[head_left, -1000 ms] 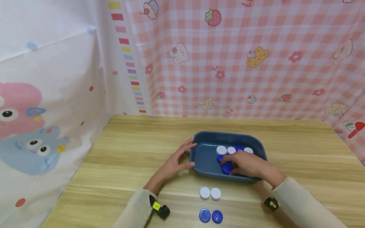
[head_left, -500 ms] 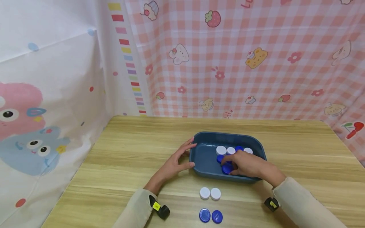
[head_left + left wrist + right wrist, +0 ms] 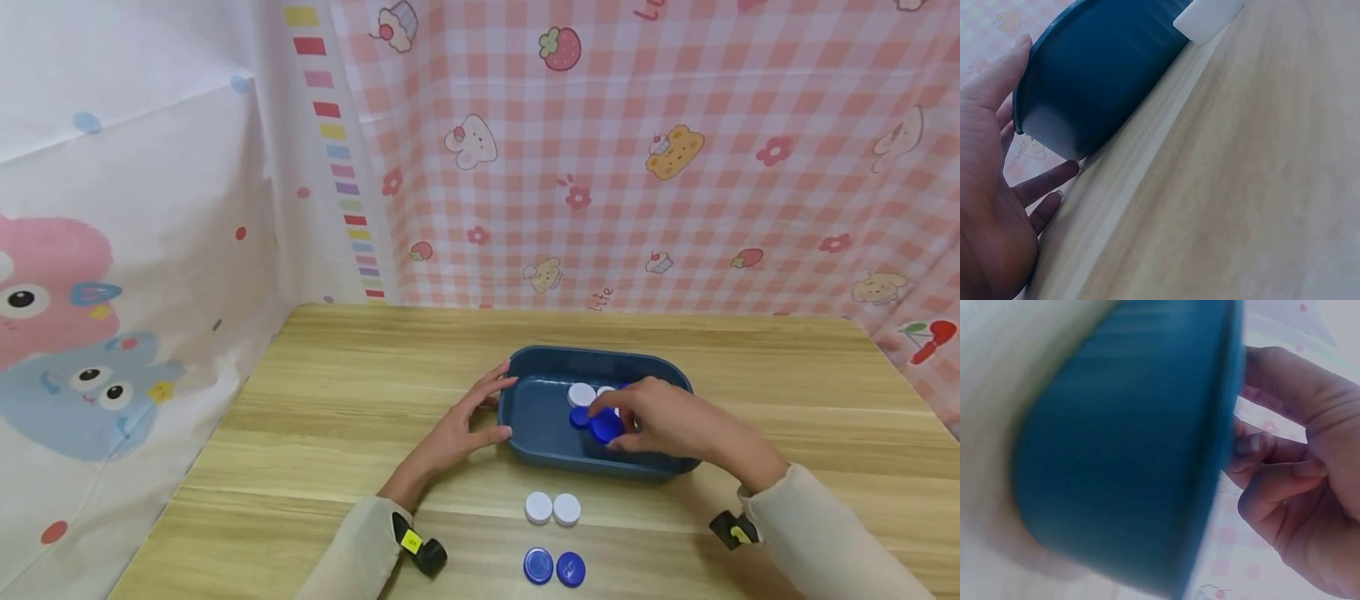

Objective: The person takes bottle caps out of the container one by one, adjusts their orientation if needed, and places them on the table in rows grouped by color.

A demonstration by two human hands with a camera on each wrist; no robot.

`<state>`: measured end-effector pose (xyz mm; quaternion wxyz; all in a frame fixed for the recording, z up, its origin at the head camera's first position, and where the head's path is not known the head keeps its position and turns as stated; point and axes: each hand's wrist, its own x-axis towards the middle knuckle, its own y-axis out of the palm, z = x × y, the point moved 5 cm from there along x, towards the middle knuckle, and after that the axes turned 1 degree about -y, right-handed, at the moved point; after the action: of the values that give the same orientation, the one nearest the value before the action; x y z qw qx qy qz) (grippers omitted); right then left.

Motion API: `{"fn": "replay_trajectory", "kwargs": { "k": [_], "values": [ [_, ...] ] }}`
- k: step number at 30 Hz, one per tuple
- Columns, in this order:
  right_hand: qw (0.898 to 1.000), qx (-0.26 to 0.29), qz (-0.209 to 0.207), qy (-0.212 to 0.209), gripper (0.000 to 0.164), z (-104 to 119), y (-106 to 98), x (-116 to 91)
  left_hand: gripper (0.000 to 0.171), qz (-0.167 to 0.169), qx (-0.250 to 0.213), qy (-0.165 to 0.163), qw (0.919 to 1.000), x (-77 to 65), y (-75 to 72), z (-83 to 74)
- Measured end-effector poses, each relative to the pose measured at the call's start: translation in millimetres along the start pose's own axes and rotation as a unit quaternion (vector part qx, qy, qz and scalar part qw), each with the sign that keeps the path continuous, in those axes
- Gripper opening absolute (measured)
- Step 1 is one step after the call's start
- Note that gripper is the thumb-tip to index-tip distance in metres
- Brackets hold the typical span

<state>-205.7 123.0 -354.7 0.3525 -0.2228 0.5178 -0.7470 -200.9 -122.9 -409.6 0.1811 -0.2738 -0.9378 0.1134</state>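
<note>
In the head view, my right hand [image 3: 663,417] reaches into a dark blue basin [image 3: 534,421], pinching a large blue bottle cap [image 3: 606,427] between thumb and fingers. A smaller blue cap [image 3: 579,417] lies just left of it, and a white cap [image 3: 581,394] sits behind; more caps there are partly hidden by the hand. At the basin's left end my left hand [image 3: 453,429] rests spread, thumb and fingertips touching the rim. The left wrist view shows that thumb [image 3: 1013,65] along the basin's edge. In the right wrist view, the basin wall [image 3: 1116,450] hides the right fingertips and cap.
Two white caps, left [image 3: 538,507] and right [image 3: 567,509], lie side by side in front of the basin. Nearer me, two blue caps, left [image 3: 538,566] and right [image 3: 571,569], form another row on the wooden table [image 3: 337,375]. A checked cloth [image 3: 525,208] hangs behind.
My right hand has drawn back to the right and slightly up, and the large blue cap has shifted with it, away from the basin floor. The left hand stays put.
</note>
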Motion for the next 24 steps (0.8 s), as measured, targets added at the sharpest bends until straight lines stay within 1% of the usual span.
{"fn": "replay_trajectory", "kwargs": {
  "k": [6, 10, 12, 19, 21, 24],
  "values": [
    [1.0, 0.002, 0.002, -0.003, 0.037, 13, -10, -12, 0.06, 0.0, 0.005, 0.009, 0.9999, 0.5, 0.3, 1.3],
    [1.0, 0.02, 0.014, -0.006, 0.035, 23, -12, -21, 0.06, -0.002, 0.005, 0.012, 0.9999, 0.5, 0.1, 1.7],
    [0.999, 0.025, 0.018, -0.014, 0.033, 29, -11, -25, 0.06, -0.002, 0.004, 0.011, 0.9999, 0.6, 0.0, 1.7],
    [0.998, 0.029, 0.015, -0.055, 0.03, 49, 0, -36, 0.06, -0.002, 0.0, 0.007, 1.0, 0.8, 0.4, 0.7],
    [0.997, 0.034, 0.015, -0.061, 0.03, 54, 7, -39, 0.06, -0.002, 0.001, 0.005, 1.0, 0.6, 0.5, 0.6],
    [0.996, 0.054, 0.03, -0.056, 0.03, 58, 19, -42, 0.06, -0.003, 0.001, 0.004, 1.0, 0.7, 0.4, 0.6]
  ]
}}
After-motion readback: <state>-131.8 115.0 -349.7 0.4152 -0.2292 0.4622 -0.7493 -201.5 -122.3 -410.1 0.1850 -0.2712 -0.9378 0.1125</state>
